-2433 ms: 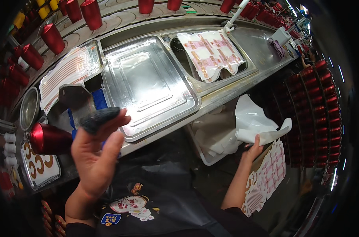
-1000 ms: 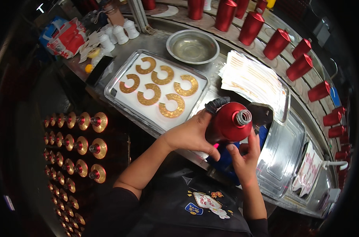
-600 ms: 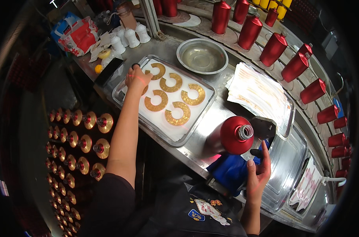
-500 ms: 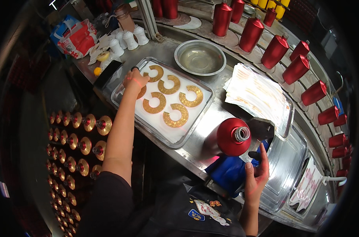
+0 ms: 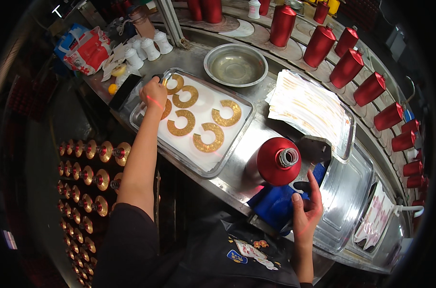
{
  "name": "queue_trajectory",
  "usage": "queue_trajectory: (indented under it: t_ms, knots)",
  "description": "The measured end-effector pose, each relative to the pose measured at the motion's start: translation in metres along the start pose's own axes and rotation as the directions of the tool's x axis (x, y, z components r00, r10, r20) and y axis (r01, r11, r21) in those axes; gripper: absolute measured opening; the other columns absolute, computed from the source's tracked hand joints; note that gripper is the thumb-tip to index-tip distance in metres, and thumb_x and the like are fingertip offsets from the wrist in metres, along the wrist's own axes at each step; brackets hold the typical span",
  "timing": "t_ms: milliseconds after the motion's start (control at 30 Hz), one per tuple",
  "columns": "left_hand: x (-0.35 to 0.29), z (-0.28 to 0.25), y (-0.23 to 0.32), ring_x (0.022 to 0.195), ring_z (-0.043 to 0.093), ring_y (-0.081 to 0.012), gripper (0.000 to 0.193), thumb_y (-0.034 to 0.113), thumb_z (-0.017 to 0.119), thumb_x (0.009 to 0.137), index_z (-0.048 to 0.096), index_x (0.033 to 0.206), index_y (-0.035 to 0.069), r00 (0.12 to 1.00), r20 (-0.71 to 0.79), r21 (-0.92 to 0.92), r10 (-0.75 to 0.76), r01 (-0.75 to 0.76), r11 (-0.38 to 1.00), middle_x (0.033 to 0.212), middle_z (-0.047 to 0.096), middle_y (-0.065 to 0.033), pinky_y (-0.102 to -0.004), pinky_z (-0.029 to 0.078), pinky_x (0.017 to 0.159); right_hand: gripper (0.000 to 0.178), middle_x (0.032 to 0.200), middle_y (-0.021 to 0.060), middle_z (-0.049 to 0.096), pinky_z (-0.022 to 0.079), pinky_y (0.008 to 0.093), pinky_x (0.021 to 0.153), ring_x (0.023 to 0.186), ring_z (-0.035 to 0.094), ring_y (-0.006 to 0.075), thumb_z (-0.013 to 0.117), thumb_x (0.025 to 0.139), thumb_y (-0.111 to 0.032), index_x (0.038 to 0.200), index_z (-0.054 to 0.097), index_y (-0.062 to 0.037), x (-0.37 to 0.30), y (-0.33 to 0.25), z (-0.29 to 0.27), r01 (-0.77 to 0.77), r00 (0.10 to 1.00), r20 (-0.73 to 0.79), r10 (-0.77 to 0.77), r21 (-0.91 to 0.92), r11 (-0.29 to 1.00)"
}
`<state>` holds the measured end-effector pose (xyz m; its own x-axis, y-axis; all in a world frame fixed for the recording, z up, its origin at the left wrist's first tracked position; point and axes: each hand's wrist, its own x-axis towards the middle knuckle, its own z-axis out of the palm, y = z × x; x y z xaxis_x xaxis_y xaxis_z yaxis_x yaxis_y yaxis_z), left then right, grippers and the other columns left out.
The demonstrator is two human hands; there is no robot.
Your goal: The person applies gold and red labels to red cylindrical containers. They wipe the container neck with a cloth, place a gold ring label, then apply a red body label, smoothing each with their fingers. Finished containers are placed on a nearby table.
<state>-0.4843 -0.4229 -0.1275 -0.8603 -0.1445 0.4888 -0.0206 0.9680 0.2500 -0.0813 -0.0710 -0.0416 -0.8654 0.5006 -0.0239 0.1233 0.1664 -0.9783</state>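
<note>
- Steel worktop (image 5: 185, 60) is bearing one tray (image 5: 236, 142), six gold C-shapes (image 5: 218, 139), one red bottle (image 5: 271, 163).
- Left hand (image 5: 153, 94) is overlapping tray's left side; cannot tell grip.
- Right hand (image 5: 306, 215) is hanging open.

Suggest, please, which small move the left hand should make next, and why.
Probably the left hand should lift the uppermost gold C-shaped decal: it is bent down right beside it, though any grip is hidden from view. The red bottle is in neither hand's grasp, and the right hand is open next to it.
</note>
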Motion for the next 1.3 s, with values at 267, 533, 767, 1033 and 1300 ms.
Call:
queue_trajectory:
  t_ms: [267, 533, 767, 1033, 1300]
  knots:
    - [-0.001, -0.029, 0.036, 0.076, 0.067, -0.0397, 0.011, 0.016, 0.063, 0.082, 0.065, 0.085, 0.006, 0.996, -0.085, -0.288, 0.039, -0.062, 0.956, 0.076, 0.069, -0.0164, -0.0488, 0.051, 0.065, 0.050, 0.104, 0.0046, 0.064, 0.040, 0.0171, 0.063, 0.067, 0.051, 0.0026, 0.067, 0.090, -0.006, 0.138, 0.055, 0.0025, -0.023, -0.012, -0.001, 0.104, 0.995, -0.006, -0.104, -0.007, 0.995]
    - [0.009, -0.039, 0.046, 0.071, 0.065, -0.0395, 0.017, 0.016, 0.069, 0.078, 0.058, 0.077, 0.003, 0.990, -0.035, -0.322, 0.136, -0.140, 0.936, 0.071, 0.066, -0.0163, -0.0478, 0.048, 0.063, 0.032, 0.081, 0.0042, 0.061, 0.036, 0.0223, 0.056, 0.061, 0.047, 0.0097, 0.070, 0.087, -0.006, 0.119, 0.068, -0.0001, -0.021, -0.050, 0.022, 0.564, 0.809, 0.323, -0.491, -0.193, 0.803]
    - [0.008, -0.015, 0.031, 0.067, 0.061, -0.0431, 0.020, 0.016, 0.069, 0.075, 0.055, 0.070, 0.003, 0.995, -0.081, -0.366, 0.057, -0.083, 0.927, 0.067, 0.062, -0.0191, -0.0484, 0.047, 0.060, 0.039, 0.093, 0.0204, 0.055, 0.052, 0.0487, 0.059, 0.066, 0.064, 0.0392, 0.063, 0.087, -0.011, 0.125, 0.060, 0.0000, 0.016, -0.061, 0.182, 0.608, 0.736, 0.576, -0.355, -0.332, 0.721]
    - [0.009, -0.019, 0.036, 0.068, 0.059, -0.0466, 0.018, 0.016, 0.063, 0.077, 0.055, 0.070, 0.002, 0.995, -0.084, -0.428, 0.056, -0.086, 0.900, 0.068, 0.061, -0.0239, -0.0519, 0.047, 0.062, 0.040, 0.120, 0.0233, 0.058, 0.058, 0.0387, 0.073, 0.092, 0.071, 0.0327, 0.064, 0.083, -0.014, 0.122, 0.063, -0.0030, 0.121, -0.045, 0.315, 0.499, 0.820, 0.561, -0.114, -0.602, 0.624]
    - [0.027, -0.021, 0.036, 0.076, 0.062, -0.0477, 0.012, 0.015, 0.061, 0.079, 0.059, 0.076, 0.004, 0.999, -0.036, -0.428, -0.017, 0.000, 0.904, 0.074, 0.064, -0.0246, -0.0536, 0.048, 0.066, 0.039, 0.139, 0.0155, 0.053, 0.057, 0.0366, 0.085, 0.113, 0.067, 0.0261, 0.069, 0.086, -0.022, 0.124, 0.072, -0.0149, 0.162, -0.034, 0.345, 0.450, 0.826, 0.555, 0.102, -0.757, 0.475]
